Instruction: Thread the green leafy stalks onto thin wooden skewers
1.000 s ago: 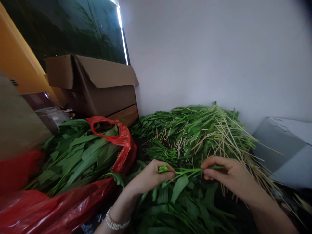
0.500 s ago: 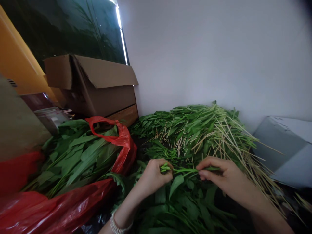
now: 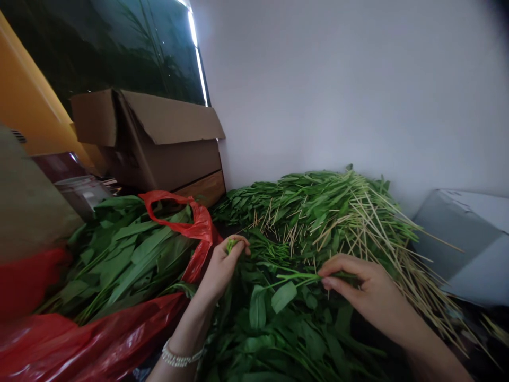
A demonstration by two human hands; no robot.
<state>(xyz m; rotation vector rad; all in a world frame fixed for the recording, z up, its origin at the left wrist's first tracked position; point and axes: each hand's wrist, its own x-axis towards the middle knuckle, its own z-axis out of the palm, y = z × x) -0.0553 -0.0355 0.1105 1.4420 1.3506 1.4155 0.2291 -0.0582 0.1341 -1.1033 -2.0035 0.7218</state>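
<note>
My left hand (image 3: 222, 268), wearing a pearl-like bracelet (image 3: 181, 354), is closed on short green stem pieces (image 3: 230, 244) near the red bag's edge. To its right, my right hand (image 3: 358, 278) pinches several leafy green stems (image 3: 297, 276) between thumb and fingertips. Their cut ends point left, with broad leaves hanging below. Under both hands lies a pile of loose green leaves (image 3: 290, 347). Just behind them sits a small bunch of greens (image 3: 274, 249). Whether a thin stick is also in my right hand is hidden by the fingers.
A red plastic bag (image 3: 203, 228) full of leafy greens (image 3: 135, 254) stands at left. Against the white wall, a large heap of greens (image 3: 318, 191) has thin pale sticks (image 3: 369, 223) poking out. A cardboard box (image 3: 178, 159) sits back left, a white box (image 3: 465, 239) at right.
My left hand has moved left and slightly up, away from the stems, carrying the short pieces. My right hand stays nearly in place, still pinching the leafy stems, whose ends are now free.
</note>
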